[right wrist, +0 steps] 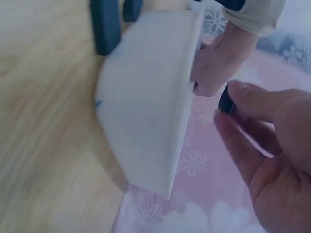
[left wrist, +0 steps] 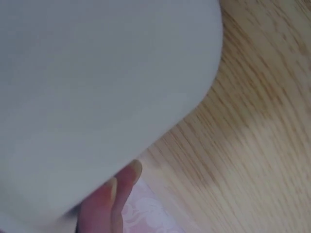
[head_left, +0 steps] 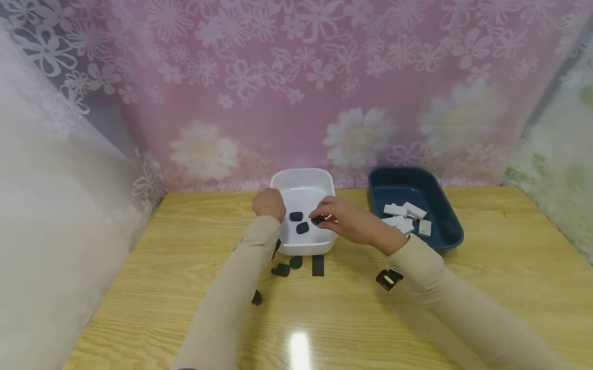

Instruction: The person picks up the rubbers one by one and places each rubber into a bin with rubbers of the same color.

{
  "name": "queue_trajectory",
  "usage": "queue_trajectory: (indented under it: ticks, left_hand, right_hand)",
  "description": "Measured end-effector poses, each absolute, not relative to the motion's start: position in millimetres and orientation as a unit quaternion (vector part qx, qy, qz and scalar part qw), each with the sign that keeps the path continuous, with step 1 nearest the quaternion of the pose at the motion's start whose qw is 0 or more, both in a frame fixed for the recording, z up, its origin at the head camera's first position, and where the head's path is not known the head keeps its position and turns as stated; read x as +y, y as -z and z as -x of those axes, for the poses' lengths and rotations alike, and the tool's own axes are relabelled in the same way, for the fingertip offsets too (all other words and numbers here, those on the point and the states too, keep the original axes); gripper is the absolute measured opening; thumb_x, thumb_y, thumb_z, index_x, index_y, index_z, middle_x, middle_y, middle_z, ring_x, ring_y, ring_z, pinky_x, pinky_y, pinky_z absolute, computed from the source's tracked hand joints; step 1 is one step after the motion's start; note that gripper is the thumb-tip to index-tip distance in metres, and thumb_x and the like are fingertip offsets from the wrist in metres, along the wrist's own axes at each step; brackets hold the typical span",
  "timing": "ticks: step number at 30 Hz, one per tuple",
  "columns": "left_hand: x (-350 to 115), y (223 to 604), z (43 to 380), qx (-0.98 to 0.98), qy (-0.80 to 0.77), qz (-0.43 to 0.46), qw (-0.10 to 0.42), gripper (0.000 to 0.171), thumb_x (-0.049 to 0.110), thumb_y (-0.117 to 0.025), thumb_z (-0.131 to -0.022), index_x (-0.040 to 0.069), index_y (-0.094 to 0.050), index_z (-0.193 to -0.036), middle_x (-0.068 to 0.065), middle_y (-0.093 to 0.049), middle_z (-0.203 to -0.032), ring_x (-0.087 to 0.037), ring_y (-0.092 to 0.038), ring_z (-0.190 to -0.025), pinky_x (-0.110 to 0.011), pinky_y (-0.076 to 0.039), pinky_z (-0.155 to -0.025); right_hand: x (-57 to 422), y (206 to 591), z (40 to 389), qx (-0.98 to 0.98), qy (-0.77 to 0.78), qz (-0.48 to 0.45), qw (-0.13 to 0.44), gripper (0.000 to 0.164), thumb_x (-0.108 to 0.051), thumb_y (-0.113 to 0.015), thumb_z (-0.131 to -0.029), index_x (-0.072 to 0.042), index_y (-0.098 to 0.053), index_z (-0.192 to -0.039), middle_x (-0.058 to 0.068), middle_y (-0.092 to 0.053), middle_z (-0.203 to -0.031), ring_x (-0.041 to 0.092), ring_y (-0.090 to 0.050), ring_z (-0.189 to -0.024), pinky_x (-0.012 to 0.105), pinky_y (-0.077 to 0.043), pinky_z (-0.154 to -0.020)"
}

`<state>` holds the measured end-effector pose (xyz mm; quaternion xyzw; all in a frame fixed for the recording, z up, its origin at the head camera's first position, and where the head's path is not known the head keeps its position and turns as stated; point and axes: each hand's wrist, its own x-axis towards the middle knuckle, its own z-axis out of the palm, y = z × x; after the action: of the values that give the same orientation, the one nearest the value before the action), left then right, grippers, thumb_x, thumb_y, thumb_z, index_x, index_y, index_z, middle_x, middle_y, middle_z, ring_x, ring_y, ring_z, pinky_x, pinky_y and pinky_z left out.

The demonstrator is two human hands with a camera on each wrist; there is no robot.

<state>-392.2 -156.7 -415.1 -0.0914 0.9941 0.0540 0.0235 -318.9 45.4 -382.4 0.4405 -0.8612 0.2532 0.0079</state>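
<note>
A white plastic basin [head_left: 305, 248] stands at the back of the table with a few small black pieces [head_left: 302, 228] on its floor. My left hand [head_left: 269, 204] grips the basin's left rim, with two fingertips [left wrist: 132, 171] against the outer wall in the left wrist view. My right hand [head_left: 352, 220] pinches a small black piece [head_left: 318, 220] between thumb and fingers, over the basin's right side. The same black piece [right wrist: 225, 100] shows in the right wrist view, held at the fingertips. A dark patch shows just under the left hand there.
Right of the basin stands a dark blue tub [head_left: 449, 222] holding several white blocks [head_left: 414, 211]. Several more black pieces [head_left: 317, 266] lie on the wooden table [head_left: 332, 327] in front of the basin. A pink flowered cloth [head_left: 283, 97] hangs behind the table.
</note>
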Motion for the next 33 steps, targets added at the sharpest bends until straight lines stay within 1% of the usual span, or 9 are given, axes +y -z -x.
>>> queue_trajectory:
  ticks: [4, 8, 12, 18, 23, 25, 28, 30, 33]
  left_hand:
    - [-154.3, 417.1, 392.4, 0.995, -0.051, 0.087, 0.018, 0.020, 0.013, -0.052, -0.095, 0.005, -0.068, -0.105, -0.008, -0.068, -0.096, -0.023, -0.066, -0.086, -0.036, -0.055, -0.068]
    - [-152.6, 418.5, 391.1, 0.995, -0.046, 0.087, 0.017, 0.020, 0.014, -0.052, -0.096, 0.005, -0.068, -0.104, -0.008, -0.068, -0.095, -0.022, -0.066, -0.085, -0.035, -0.055, -0.067]
    - [-152.6, 417.5, 388.6, 0.994, -0.047, 0.095, 0.019, 0.020, 0.014, -0.052, -0.096, 0.005, -0.068, -0.104, -0.008, -0.068, -0.095, -0.022, -0.066, -0.085, -0.036, -0.055, -0.066]
    - [-153.5, 416.7, 387.2, 0.994, -0.054, 0.096, 0.014, 0.020, 0.014, -0.052, -0.096, 0.005, -0.068, -0.103, -0.008, -0.068, -0.095, -0.022, -0.066, -0.084, -0.036, -0.055, -0.065]
    - [-152.5, 413.5, 384.1, 0.994, -0.052, 0.097, 0.009, 0.019, 0.014, -0.053, -0.095, 0.005, -0.068, -0.101, -0.008, -0.068, -0.094, -0.021, -0.066, -0.083, -0.036, -0.055, -0.065]
    - [-151.9, 413.1, 383.1, 0.994, -0.048, 0.093, 0.013, 0.019, 0.014, -0.053, -0.096, 0.005, -0.068, -0.101, -0.008, -0.068, -0.094, -0.021, -0.066, -0.083, -0.035, -0.055, -0.065]
    - [-151.5, 412.9, 382.7, 0.995, -0.045, 0.088, 0.018, 0.019, 0.014, -0.053, -0.096, 0.005, -0.068, -0.103, -0.007, -0.068, -0.095, -0.022, -0.066, -0.084, -0.035, -0.055, -0.066]
    - [-151.9, 412.9, 383.3, 0.995, -0.041, 0.088, 0.018, 0.020, 0.015, -0.052, -0.096, 0.005, -0.068, -0.104, -0.008, -0.068, -0.096, -0.022, -0.066, -0.085, -0.035, -0.055, -0.067]
    - [-153.8, 412.5, 385.5, 0.995, -0.038, 0.092, 0.015, 0.020, 0.015, -0.053, -0.096, 0.005, -0.067, -0.106, -0.008, -0.068, -0.097, -0.022, -0.066, -0.084, -0.035, -0.055, -0.068]
  right_hand:
    - [37.9, 385.0, 333.6, -0.880, -0.249, -0.405, 0.006, 0.026, -0.005, -0.065, -0.090, -0.005, -0.066, -0.116, 0.009, -0.060, -0.108, 0.021, -0.059, -0.094, 0.034, -0.050, -0.079]
    - [29.4, 392.1, 347.5, -0.896, -0.228, -0.381, 0.010, 0.024, -0.005, -0.065, -0.091, -0.004, -0.067, -0.115, 0.010, -0.062, -0.107, 0.023, -0.059, -0.096, 0.036, -0.049, -0.083]
    - [21.9, 400.1, 357.9, -0.905, -0.214, -0.368, 0.002, 0.025, -0.003, -0.065, -0.090, -0.001, -0.067, -0.115, 0.012, -0.062, -0.106, 0.025, -0.059, -0.097, 0.037, -0.048, -0.085]
    - [15.8, 405.1, 364.9, -0.911, -0.196, -0.363, 0.008, 0.025, 0.000, -0.066, -0.088, 0.001, -0.067, -0.113, 0.013, -0.062, -0.105, 0.026, -0.058, -0.098, 0.038, -0.047, -0.087]
    - [13.4, 405.7, 368.0, -0.919, -0.184, -0.348, 0.007, 0.026, -0.001, -0.067, -0.088, 0.001, -0.066, -0.114, 0.013, -0.062, -0.106, 0.027, -0.058, -0.099, 0.039, -0.046, -0.088]
    - [12.9, 406.2, 368.7, -0.927, -0.167, -0.336, 0.000, 0.030, -0.006, -0.067, -0.089, -0.001, -0.064, -0.118, 0.014, -0.061, -0.110, 0.029, -0.057, -0.102, 0.040, -0.045, -0.090]
    - [12.9, 406.4, 368.3, -0.935, -0.145, -0.323, -0.020, 0.039, -0.018, -0.066, -0.092, -0.006, -0.059, -0.128, 0.015, -0.057, -0.124, 0.032, -0.052, -0.112, 0.044, -0.042, -0.095]
    - [13.0, 405.6, 367.2, -0.936, -0.139, -0.323, -0.033, 0.045, -0.027, -0.064, -0.093, -0.008, -0.055, -0.134, 0.016, -0.051, -0.134, 0.035, -0.046, -0.121, 0.047, -0.038, -0.100]
    - [13.1, 403.3, 364.4, -0.932, -0.145, -0.329, -0.050, 0.051, -0.034, -0.060, -0.095, -0.012, -0.050, -0.139, 0.016, -0.040, -0.145, 0.037, -0.036, -0.132, 0.050, -0.032, -0.105]
